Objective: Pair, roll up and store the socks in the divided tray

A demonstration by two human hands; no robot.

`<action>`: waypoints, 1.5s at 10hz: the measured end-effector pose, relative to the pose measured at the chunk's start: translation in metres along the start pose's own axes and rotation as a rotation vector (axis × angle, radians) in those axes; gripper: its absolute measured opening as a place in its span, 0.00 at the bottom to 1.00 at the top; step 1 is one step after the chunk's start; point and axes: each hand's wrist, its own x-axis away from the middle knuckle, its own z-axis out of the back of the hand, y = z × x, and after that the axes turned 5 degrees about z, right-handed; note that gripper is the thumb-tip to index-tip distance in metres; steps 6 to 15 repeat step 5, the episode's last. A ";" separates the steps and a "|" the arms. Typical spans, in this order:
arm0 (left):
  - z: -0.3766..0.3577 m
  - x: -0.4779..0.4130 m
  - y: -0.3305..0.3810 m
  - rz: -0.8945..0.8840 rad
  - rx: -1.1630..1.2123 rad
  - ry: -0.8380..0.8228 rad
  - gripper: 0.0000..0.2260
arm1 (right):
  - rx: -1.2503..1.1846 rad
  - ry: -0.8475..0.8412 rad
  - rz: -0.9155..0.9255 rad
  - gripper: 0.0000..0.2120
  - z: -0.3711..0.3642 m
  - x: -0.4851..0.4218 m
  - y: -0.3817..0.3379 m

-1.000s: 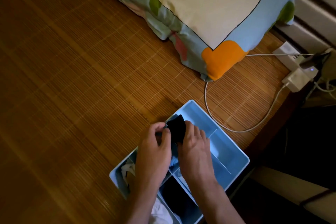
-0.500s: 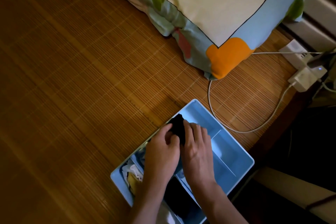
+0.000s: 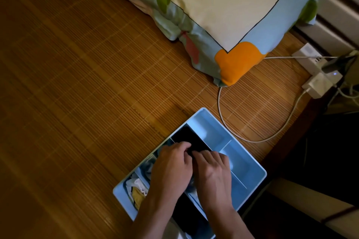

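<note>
Rectangular light-blue plastic tray (image 3: 211, 128) with thin upright dividers, lying on a ribbed, woven bamboo mat (image 3: 77, 83). A soft black sock bundle (image 3: 189, 138) fills the narrow compartment on the tray's far left side. The left hand (image 3: 171, 170) and right hand (image 3: 213, 174) meet at the bundle's near end, with the fingers of both curled down and gripping the fabric. Crumpled white and yellow socks (image 3: 136, 188) occupy a near-left compartment, and another dark sock (image 3: 186, 217) lies in the nearest one. The right-side compartments show smooth bare plastic. Beyond the tray are a plump printed pillow (image 3: 223, 6), a looped white cable (image 3: 252, 138) and blocky white chargers (image 3: 318, 83).
</note>
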 end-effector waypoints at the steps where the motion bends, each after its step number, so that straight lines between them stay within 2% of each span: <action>1: 0.000 0.002 -0.001 -0.061 -0.039 -0.002 0.17 | -0.045 -0.015 0.014 0.16 0.004 0.001 -0.002; 3: 0.001 0.004 -0.007 -0.123 -0.050 -0.027 0.18 | -0.123 -0.004 0.002 0.13 0.014 -0.005 -0.002; 4: 0.004 0.006 -0.009 -0.156 -0.032 -0.150 0.21 | -0.134 -0.061 0.020 0.11 0.017 -0.005 -0.001; 5: 0.024 0.018 -0.014 -0.073 0.155 -0.163 0.19 | -0.364 -0.048 -0.054 0.12 0.036 -0.006 0.003; 15: 0.024 0.018 -0.014 -0.073 0.155 -0.163 0.19 | -0.364 -0.048 -0.054 0.12 0.036 -0.006 0.003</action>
